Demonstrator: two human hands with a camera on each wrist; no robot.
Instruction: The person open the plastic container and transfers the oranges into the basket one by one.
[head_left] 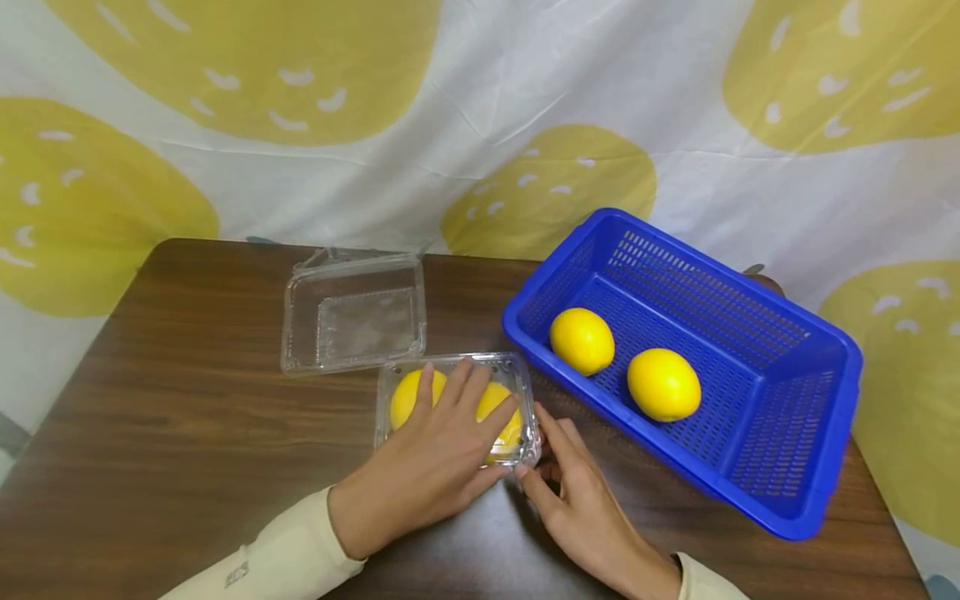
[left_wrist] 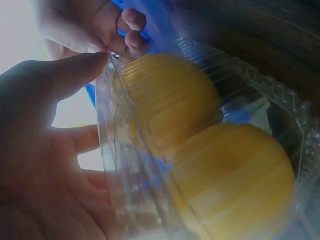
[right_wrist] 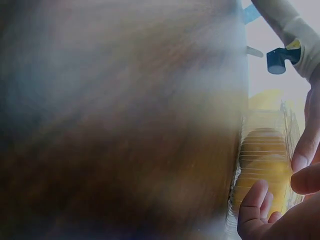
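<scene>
A clear plastic clamshell box [head_left: 455,360] with two lemons [head_left: 409,397] inside stands on the table, its lid down. My left hand [head_left: 431,454] lies across the lid with its fingers straight and spread. In the left wrist view, ridged box walls show the lemons [left_wrist: 232,180] through them, and the left thumb reaches the box's edge. At the box's near right corner, my right hand [head_left: 581,500] pinches the edge between thumb and fingers. The right wrist view has the right hand's curled fingers [right_wrist: 255,205] against the box side.
Behind and left of the box stands another clear clamshell box [head_left: 300,333], lid raised. To the right, a blue plastic basket [head_left: 780,492] holds two lemons [head_left: 663,385]. All stand on a dark wooden table [head_left: 187,400] in front of a patterned curtain [head_left: 360,192].
</scene>
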